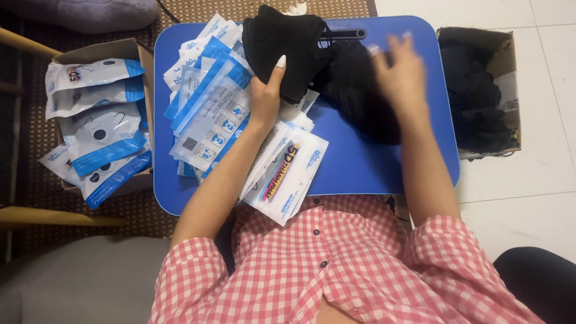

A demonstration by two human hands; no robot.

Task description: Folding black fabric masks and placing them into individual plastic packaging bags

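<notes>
My left hand (267, 96) grips a stack of black face masks (282, 45) at the middle of the small blue lap table (360, 162). My right hand (401, 75), blurred, hovers with spread fingers over a loose pile of black masks (354, 96) on the table's right half. It holds nothing I can make out. A heap of white-and-blue flat mask pouches (210, 108) covers the table's left half, under my left forearm. One pouch (288, 177) hangs over the near edge.
A cardboard box (129, 51) on the left holds several filled mask pouches (99, 129). Another cardboard box (510, 66) on the right holds black masks (480, 102). Woven mat lies left, white floor tiles right. My red checked shirt fills the bottom.
</notes>
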